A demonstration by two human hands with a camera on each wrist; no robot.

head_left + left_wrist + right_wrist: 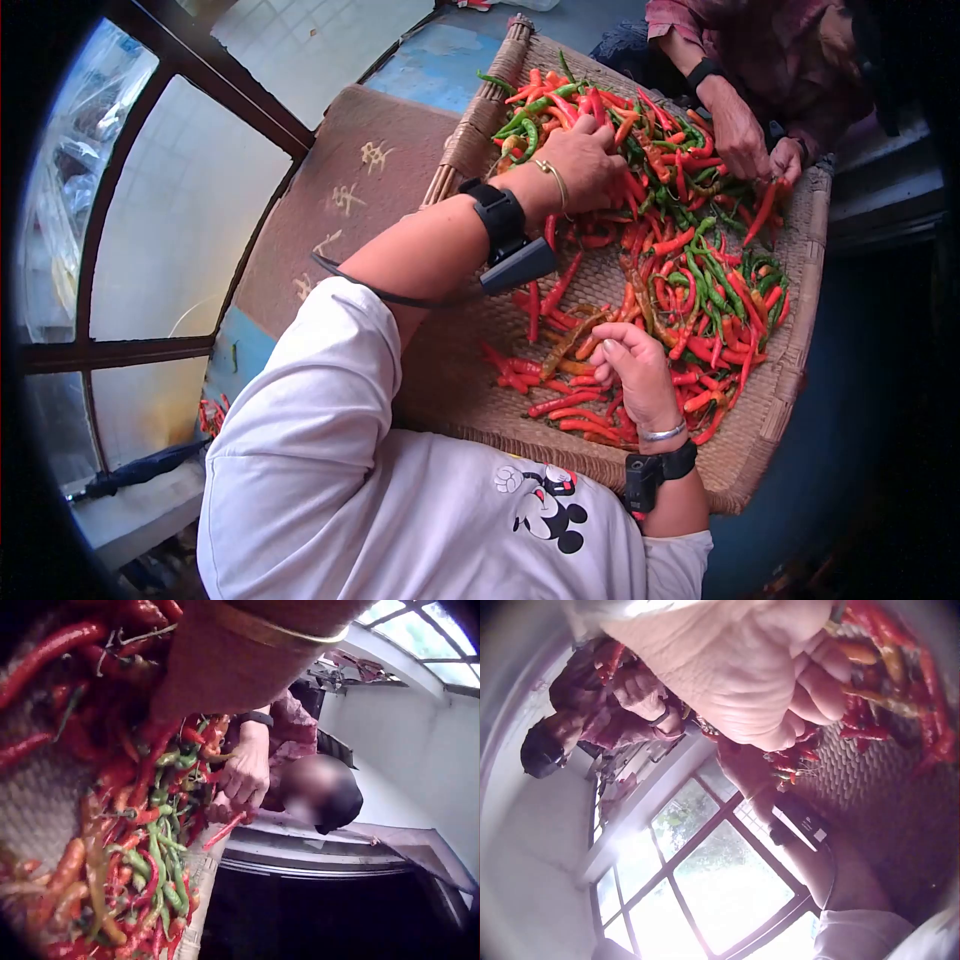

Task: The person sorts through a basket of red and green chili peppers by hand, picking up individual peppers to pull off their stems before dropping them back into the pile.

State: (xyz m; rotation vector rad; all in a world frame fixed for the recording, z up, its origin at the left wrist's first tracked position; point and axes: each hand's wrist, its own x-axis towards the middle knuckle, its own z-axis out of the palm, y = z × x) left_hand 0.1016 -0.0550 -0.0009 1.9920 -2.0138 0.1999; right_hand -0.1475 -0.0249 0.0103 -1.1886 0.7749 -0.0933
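Observation:
Red, orange and green chili peppers [690, 270] lie heaped across a woven tray [790, 400]. My left hand [580, 165], with a gold bracelet above it, reaches palm down into the far left of the heap. Its fingertips are hidden among the chilies, so I cannot tell whether they grip one. Close to the tray's near side, my right hand [635, 370] hovers with fingers loosely bent, the thumb by the index finger. A wrinkled brownish chili [575, 345] lies beside its fingertips. In the right wrist view its palm looks bare, and red chilies [866, 720] lie beyond the fingers.
Across the tray, another person's hands [740, 135] hold a red chili [765, 212] at the rim. A brown board [350, 190] with pale writing lies left of the tray, beside framed window panes [170, 200]. A dark umbrella [140, 475] rests at lower left.

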